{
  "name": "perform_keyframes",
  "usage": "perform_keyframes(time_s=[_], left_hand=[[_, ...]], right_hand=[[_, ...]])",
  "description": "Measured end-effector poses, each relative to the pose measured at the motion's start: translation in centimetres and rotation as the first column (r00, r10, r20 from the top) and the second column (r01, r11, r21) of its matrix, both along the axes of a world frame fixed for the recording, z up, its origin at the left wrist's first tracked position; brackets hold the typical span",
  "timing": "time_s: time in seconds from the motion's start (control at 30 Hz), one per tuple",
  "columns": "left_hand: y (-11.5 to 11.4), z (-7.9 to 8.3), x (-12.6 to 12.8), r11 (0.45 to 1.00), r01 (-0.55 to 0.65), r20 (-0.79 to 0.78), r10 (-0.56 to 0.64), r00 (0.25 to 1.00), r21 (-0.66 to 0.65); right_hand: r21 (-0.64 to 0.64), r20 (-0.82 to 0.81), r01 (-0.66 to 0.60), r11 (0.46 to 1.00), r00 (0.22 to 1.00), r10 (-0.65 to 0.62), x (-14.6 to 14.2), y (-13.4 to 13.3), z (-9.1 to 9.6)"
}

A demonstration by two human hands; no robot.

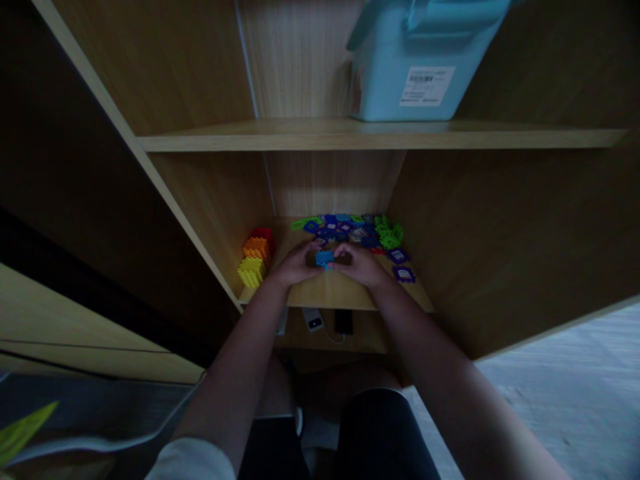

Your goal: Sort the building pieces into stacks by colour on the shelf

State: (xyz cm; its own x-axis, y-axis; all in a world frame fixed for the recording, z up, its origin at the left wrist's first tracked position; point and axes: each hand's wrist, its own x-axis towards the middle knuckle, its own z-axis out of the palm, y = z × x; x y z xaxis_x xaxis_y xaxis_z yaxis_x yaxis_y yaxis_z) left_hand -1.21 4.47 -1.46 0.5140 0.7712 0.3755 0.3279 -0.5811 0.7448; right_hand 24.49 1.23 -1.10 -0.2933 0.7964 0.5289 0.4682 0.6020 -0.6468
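Between my two hands, over the middle shelf, is a small light-blue interlocking toy tile piece [325, 258] with notched edges; it may be more than one tile together. My left hand [299, 264] grips it from the left with curled fingers and thumb. On the other side my right hand [359, 263] pinches its right edge. Behind the hands lies a spread of dark blue and purple tiles [345, 230]. Stacked notched tiles stand at the left: yellow [252, 271], orange [257, 249] and red [263, 235].
Green tiles [389, 232] are heaped at the back right, with purple tiles [403, 274] near the right side. A light-blue lidded bin [415, 67] stands on the upper shelf [300, 141]. Below are a white device [313, 320] with a cable and a black object [344, 321].
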Motion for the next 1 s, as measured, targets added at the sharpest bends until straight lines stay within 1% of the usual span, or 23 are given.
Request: perform_keyframes(time_s=[0.3, 0.53, 0.73, 0.8, 0.87, 0.93, 1.0], left_hand=[[-0.1, 0.1, 0.0, 1.000, 0.001, -0.025, -0.001, 1.000, 0.020], [-0.5, 0.5, 0.1, 1.000, -0.011, 0.010, 0.011, 1.000, -0.004], [-0.4, 0.3, 0.3, 0.999, -0.007, 0.057, 0.009, 0.998, -0.034], [-0.4, 0.1, 0.5, 0.998, -0.014, 0.091, 0.020, 0.996, -0.067], [-0.4, 0.0, 0.8, 0.992, -0.027, 0.147, 0.045, 0.988, -0.124], [-0.5, 0.2, 1.0, 0.985, -0.051, 0.195, 0.083, 0.977, -0.165], [-0.7, 0.6, 1.1, 0.982, -0.085, 0.209, 0.120, 0.971, -0.170]], right_hand=[[-0.011, -0.013, -0.014, 1.000, 1.000, 0.014, -0.2, -0.2, 0.2], [-0.028, -0.010, -0.007, 1.000, 1.000, 0.006, -0.3, -0.4, 0.4], [0.008, 0.021, 0.051, 0.999, 0.998, -0.051, -0.1, -0.3, 0.4], [0.050, 0.046, 0.090, 0.995, 0.995, -0.092, 0.1, -0.2, 0.4], [0.113, 0.078, 0.163, 0.980, 0.982, -0.172, 0.3, 0.1, 0.4], [0.179, 0.126, 0.263, 0.948, 0.949, -0.288, 0.5, 0.7, 0.6], [0.222, 0.197, 0.350, 0.910, 0.898, -0.394, 0.7, 1.6, 0.8]])
